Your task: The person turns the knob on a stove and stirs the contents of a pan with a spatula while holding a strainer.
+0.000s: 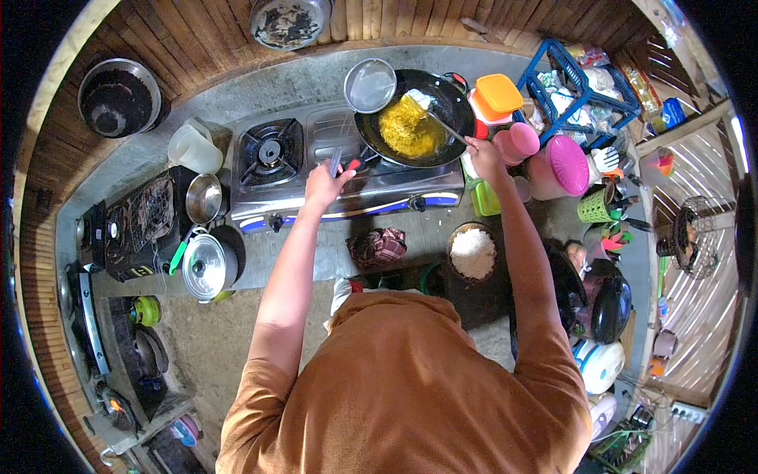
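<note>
My left hand (322, 186) is closed around a slim grey handle, in line with the round mesh strainer (369, 84) that overlaps the wok's left rim. Its thumb side is close to the wok's red-tipped handle. With my right hand (486, 156) I grip the long handle of a metal spatula (448, 128), whose blade reaches into the food. The black wok (452, 103) sits on the right burner of the stove. In it, a yellow, egg-like mass (407, 130) lies in oil.
Left of the wok is a bare burner (270, 152). A lidded pot (208, 267) stands on the counter's left. A checked cloth (380, 247) and a bowl of white rice (472, 251) lie nearer me. Pink canisters (559, 167) and a blue basket (580, 91) crowd the right.
</note>
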A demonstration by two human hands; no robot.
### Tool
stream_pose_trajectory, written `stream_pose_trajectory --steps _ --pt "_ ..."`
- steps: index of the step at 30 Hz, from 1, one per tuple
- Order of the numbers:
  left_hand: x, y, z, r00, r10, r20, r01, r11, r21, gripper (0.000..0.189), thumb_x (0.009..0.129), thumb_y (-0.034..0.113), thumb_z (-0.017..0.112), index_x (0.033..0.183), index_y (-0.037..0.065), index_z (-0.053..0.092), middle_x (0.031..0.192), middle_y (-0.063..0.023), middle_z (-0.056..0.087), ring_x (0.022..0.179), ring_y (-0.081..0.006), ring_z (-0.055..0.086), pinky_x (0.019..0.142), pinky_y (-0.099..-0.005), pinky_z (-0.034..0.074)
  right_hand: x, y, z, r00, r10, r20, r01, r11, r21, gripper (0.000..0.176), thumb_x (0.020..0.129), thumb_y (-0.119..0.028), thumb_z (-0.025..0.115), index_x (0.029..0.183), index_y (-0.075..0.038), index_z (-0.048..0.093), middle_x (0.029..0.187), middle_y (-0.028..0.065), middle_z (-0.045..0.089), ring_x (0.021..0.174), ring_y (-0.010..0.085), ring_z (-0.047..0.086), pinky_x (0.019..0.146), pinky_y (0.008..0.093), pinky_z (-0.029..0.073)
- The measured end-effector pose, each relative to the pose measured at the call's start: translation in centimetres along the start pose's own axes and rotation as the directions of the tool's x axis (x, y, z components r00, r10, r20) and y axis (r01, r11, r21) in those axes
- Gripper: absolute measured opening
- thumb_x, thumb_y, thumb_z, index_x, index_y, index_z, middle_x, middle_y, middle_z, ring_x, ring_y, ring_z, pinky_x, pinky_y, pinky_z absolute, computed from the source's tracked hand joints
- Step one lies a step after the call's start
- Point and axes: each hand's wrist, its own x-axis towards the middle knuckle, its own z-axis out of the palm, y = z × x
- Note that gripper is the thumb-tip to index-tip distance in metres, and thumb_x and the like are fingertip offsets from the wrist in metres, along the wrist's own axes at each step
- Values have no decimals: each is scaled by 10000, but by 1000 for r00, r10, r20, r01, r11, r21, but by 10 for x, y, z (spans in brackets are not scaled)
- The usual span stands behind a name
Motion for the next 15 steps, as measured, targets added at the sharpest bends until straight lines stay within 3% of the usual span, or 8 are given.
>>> stream_pose_trajectory --steps 2,3,5,9,11,15 --pt "-1 2 -1 1000 -11 0 11 1000 -3 403 826 450 789 893 86 629 649 -100 693 647 -263 717 689 -414 540 1 9 10 985 105 138 -139 955 263 337 951 -177 571 1225 -6 670 924 205 720 855 336 704 813 409 541" --pt "-1 2 0 1000 -14 2 14 1000 -17 403 827 449 789 895 85 629 650 -99 692 640 -256 716 685 -413 540 2 5 6 985 103 139 -137 955 264 337 951 -177 571 1225 -6 670 924 205 720 855 336 704 813 409 541" --pt "-2 1 -1 1000 -19 2 19 999 -33 403 828 448 789 897 84 629 652 -98 692 633 -249 715 681 -412 540 -2 -2 -6 938 136 318 -232 929 287 343 946 -173 577 1234 -13 670 852 172 710 762 279 687 758 383 534" --pt "0 0 0 1000 -27 8 27 999 -36 397 830 443 788 903 85 633 665 -101 696 632 -244 718 683 -408 543 -22 -10 -33 962 -1 274 -81 954 288 364 946 -150 563 1275 -20 647 806 152 691 717 263 664 716 380 528" --pt "-1 -1 0 1000 -28 9 29 998 -47 398 830 445 787 905 85 634 670 -103 698 637 -245 720 686 -408 545 -30 3 -40 979 -115 166 74 969 234 383 946 -137 555 1302 -14 621 789 181 681 710 299 666 692 406 527" --pt "3 -6 2 1000 -22 10 22 999 -44 412 826 461 784 905 85 635 683 -110 703 660 -253 726 694 -411 548 -37 0 -65 993 -9 116 2 998 66 322 955 -143 552 1236 -15 642 824 235 673 745 363 667 684 458 521"
